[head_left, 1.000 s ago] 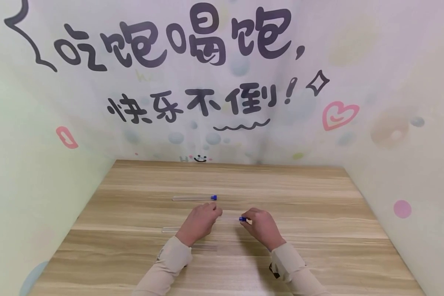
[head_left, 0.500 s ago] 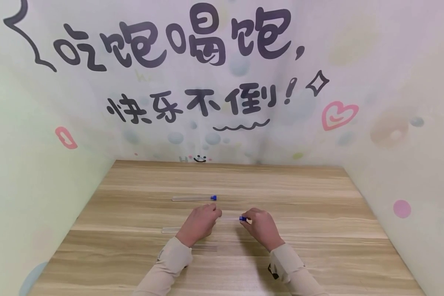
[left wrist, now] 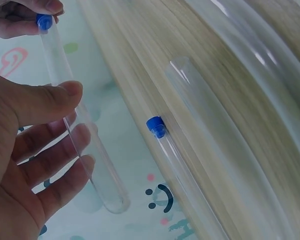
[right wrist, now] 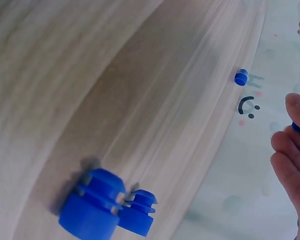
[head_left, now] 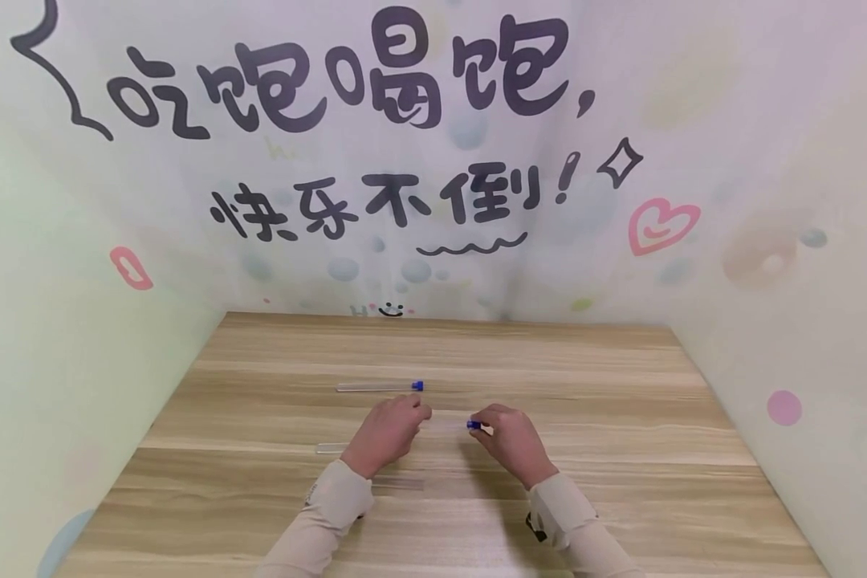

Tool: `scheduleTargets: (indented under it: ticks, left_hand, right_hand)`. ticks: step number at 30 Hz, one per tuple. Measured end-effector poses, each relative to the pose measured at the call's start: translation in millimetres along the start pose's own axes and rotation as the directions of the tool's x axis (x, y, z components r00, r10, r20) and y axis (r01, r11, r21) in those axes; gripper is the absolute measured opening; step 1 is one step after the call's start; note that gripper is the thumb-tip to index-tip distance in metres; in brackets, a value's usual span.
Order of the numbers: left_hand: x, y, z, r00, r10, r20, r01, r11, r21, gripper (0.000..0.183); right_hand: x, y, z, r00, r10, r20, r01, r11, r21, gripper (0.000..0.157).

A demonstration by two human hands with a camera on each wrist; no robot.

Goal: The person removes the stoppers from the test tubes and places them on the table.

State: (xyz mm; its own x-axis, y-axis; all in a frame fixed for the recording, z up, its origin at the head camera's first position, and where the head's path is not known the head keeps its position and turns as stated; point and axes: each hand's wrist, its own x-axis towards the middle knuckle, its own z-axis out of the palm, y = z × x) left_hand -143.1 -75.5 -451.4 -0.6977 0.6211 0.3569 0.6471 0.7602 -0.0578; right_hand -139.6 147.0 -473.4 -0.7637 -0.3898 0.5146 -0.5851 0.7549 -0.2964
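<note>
My left hand point(head_left: 388, 433) grips a clear test tube point(left wrist: 110, 180) between thumb and fingers, its rounded end pointing away from the right hand. At the tube's other end, a blue stopper point(left wrist: 44, 21) is pinched by the thumb and fingers of my right hand point(head_left: 513, 441). In the left wrist view the stopper sits right at the tube's mouth, partly inside it. Held this way, the tube spans the gap between both hands above the table. In the right wrist view, the right fingers point(right wrist: 290, 150) cover most of that stopper.
Beyond the left hand lies a test tube point(head_left: 376, 388) with a blue stopper point(head_left: 417, 386) in it. An uncapped tube point(head_left: 331, 449) lies partly under the left hand, and another clear tube point(left wrist: 262, 50) lies nearer. Two loose blue stoppers point(right wrist: 90, 210) stand on the wooden table point(head_left: 621, 498).
Both hands keep nearly the same place and hold. The blue stopper in the right fingers has shifted very slightly upward in the head view.
</note>
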Motion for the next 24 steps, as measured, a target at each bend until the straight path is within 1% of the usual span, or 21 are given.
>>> scheduleTargets:
  ticks: [9, 13, 17, 20, 24]
  left_hand:
    - [3.1, 0.5, -1.3, 1.000, -0.017, 0.027, 0.017, 1.000, -0.009, 0.014]
    - [3.5, 0.9, -2.3, 1.000, -0.016, 0.026, 0.017, 1.000, -0.009, 0.015]
    - [2.8, -0.2, -0.5, 1.000, -0.018, 0.011, 0.019, 1.000, -0.018, 0.016]
    - [1.8, -2.1, 1.3, 1.000, -0.018, 0.000, 0.018, 1.000, -0.024, 0.016]
    - [0.2, -5.8, 1.5, 1.000, -0.029, 0.007, 0.029, 0.999, -0.016, 0.017]
  right_hand:
    - [0.9, 1.1, -1.0, 0.999, 0.016, -0.028, -0.017, 1.000, -0.005, 0.017]
    - [1.3, 1.1, -1.6, 0.999, 0.019, -0.029, -0.019, 1.000, 0.010, 0.017]
    - [1.8, 0.9, -1.7, 0.999, 0.019, -0.029, -0.018, 1.000, 0.017, 0.017]
    - [2.0, 1.4, -1.8, 1.000, 0.015, -0.027, -0.015, 1.000, 0.011, 0.017]
    - [0.7, 5.2, -2.5, 0.999, 0.015, -0.030, -0.016, 1.000, -0.008, 0.019]
